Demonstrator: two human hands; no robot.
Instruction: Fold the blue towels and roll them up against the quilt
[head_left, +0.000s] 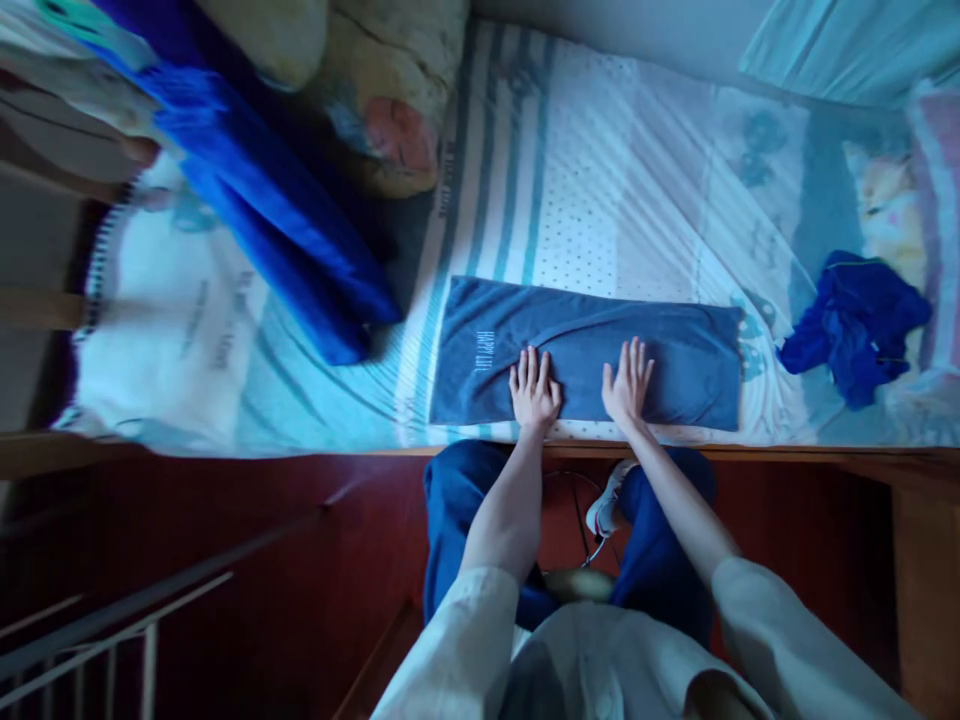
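Note:
A grey-blue towel [697, 365] lies spread out lengthwise along the near edge of the bed, with the words "HAPPY LIFE" near its left end. My left hand [535, 388] rests flat on the towel left of its middle, fingers stretched forward. To the right of it, my right hand [628, 382] also lies on the cloth, thumb apart from the fingers. Neither hand grips anything. A few shallow creases run across the towel above and between the hands.
The towel lies on a patterned bed sheet [585, 180]. Bright blue cloth [277, 220] stretches across the left side, near a patterned pillow [397, 110]. A crumpled dark blue garment [859, 320] lies at the right. A wooden bed edge [780, 453] runs before my knees.

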